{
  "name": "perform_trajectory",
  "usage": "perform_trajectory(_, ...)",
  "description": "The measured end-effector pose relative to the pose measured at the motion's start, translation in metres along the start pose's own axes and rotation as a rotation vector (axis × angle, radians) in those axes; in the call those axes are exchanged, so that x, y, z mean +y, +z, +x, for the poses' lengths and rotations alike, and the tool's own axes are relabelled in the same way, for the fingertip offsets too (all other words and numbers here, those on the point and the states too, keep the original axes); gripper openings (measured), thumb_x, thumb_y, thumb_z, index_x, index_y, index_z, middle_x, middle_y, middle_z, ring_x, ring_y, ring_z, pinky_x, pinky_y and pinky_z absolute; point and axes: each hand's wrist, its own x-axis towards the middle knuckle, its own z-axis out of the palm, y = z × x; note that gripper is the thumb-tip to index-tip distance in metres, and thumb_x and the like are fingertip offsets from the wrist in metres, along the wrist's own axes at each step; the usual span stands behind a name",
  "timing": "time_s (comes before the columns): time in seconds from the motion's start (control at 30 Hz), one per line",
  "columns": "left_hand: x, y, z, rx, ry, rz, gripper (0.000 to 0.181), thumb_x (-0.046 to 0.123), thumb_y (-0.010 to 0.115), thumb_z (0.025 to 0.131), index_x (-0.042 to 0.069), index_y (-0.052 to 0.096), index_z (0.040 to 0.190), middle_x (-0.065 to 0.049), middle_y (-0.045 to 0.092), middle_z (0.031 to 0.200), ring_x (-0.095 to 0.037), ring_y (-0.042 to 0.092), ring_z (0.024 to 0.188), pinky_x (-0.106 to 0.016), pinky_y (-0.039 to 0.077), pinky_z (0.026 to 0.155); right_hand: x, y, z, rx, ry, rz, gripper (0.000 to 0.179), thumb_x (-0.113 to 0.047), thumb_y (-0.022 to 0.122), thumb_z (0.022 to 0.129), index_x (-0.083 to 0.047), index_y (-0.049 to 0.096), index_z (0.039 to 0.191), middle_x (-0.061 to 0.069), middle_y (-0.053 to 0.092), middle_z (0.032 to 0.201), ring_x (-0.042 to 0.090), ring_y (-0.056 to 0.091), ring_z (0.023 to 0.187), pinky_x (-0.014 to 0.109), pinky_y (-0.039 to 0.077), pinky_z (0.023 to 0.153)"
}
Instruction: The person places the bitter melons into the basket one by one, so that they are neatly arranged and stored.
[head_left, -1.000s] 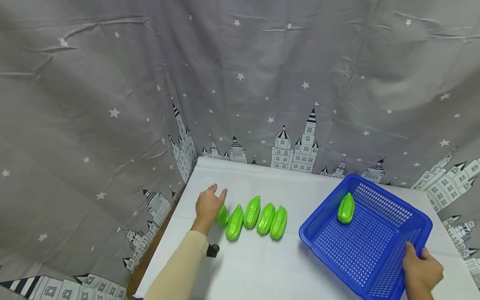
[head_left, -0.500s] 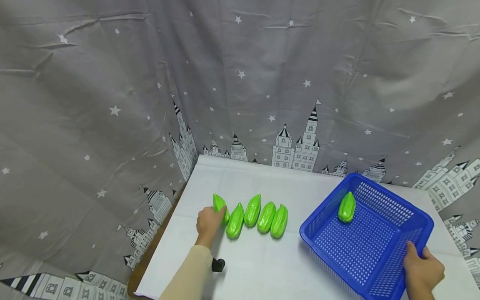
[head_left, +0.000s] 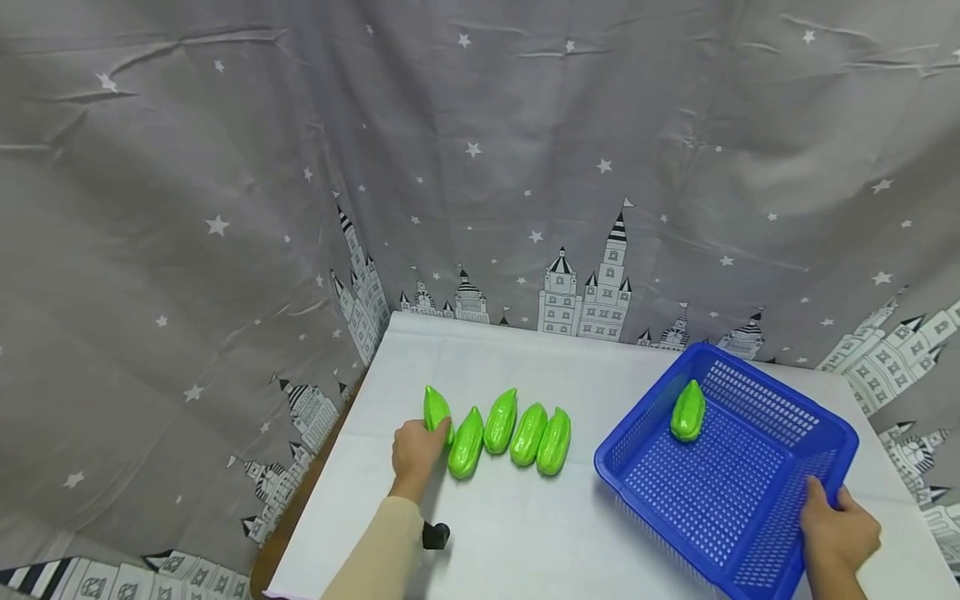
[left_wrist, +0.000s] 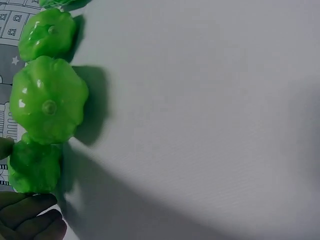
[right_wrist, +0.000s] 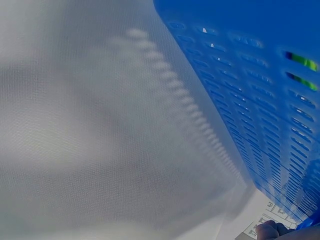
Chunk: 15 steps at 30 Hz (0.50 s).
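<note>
At the left end of a row of glossy green ribbed gourds, my left hand [head_left: 416, 454] holds the leftmost gourd [head_left: 436, 408] near its lower end. In the left wrist view this gourd [left_wrist: 35, 167] sits between thumb and fingers [left_wrist: 32, 215], next to a larger-looking neighbour gourd [left_wrist: 49, 100]. Far to the right, my right hand [head_left: 838, 529] grips the rim of a blue perforated plastic basket [head_left: 720, 492], thumb on the inner side. One gourd [head_left: 687, 412] lies inside the basket, by its upper left wall. The right wrist view shows the basket's side [right_wrist: 260, 105] close up.
Several more gourds, among them the rightmost gourd [head_left: 554, 442], lie side by side on the white-covered table [head_left: 517, 533]. A grey curtain [head_left: 480, 192] printed with stars and castles hangs behind and to the sides. A brown table edge [head_left: 300, 508] shows on the left.
My left hand has come down and back from above the leftmost gourd and taken hold of it. The right hand and the basket have stayed in place.
</note>
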Motion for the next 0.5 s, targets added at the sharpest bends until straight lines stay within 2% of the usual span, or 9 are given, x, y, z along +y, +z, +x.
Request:
perform_trajectory(0.03, 0.0, -0.001, 0.001, 0.004, 0.007, -0.003, 0.045, 0.043, 0.07, 0.091, 0.012, 0.056, 0.061, -0.002, 0.054, 0.054, -0.019, 0.049, 0.049, -0.032, 0.036, 0.045, 0.0, 0.0, 0.0, -0.002, -0.003, 0.006, 0.062, -0.036, 0.055, 0.1, 0.0, 0.035, 0.146, 0.027, 0.039, 0.142, 0.047, 0.043, 0.131, 0.046, 0.031, 0.112)
perform_trajectory(0.17, 0.008, -0.009, 0.009, 0.01, 0.029, -0.003, 0.044, 0.041, 0.069, 0.092, 0.011, 0.057, 0.062, -0.002, 0.055, 0.054, -0.018, 0.049, 0.048, -0.031, 0.037, 0.044, 0.001, 0.001, 0.0, 0.019, -0.023, 0.019, 0.062, -0.035, 0.056, 0.099, 0.001, 0.036, 0.145, 0.03, 0.038, 0.142, 0.043, 0.038, 0.137, 0.042, 0.025, 0.116)
perform_trajectory(0.33, 0.028, -0.024, 0.022, 0.015, 0.048, 0.006, 0.044, 0.042, 0.069, 0.092, 0.011, 0.056, 0.063, -0.003, 0.056, 0.055, -0.018, 0.05, 0.05, -0.03, 0.038, 0.045, 0.003, 0.002, 0.0, 0.037, -0.035, 0.015, 0.06, -0.034, 0.056, 0.099, 0.002, 0.038, 0.145, 0.029, 0.039, 0.142, 0.045, 0.038, 0.137, 0.041, 0.023, 0.117)
perform_trajectory(0.5, 0.052, -0.033, 0.033, 0.006, 0.063, 0.01, 0.045, 0.046, 0.067, 0.091, 0.01, 0.06, 0.065, -0.003, 0.059, 0.056, -0.018, 0.052, 0.05, -0.03, 0.04, 0.047, 0.003, 0.003, 0.003, 0.032, -0.027, 0.021, 0.06, -0.032, 0.056, 0.1, 0.002, 0.036, 0.145, 0.028, 0.037, 0.144, 0.046, 0.038, 0.137, 0.043, 0.024, 0.116)
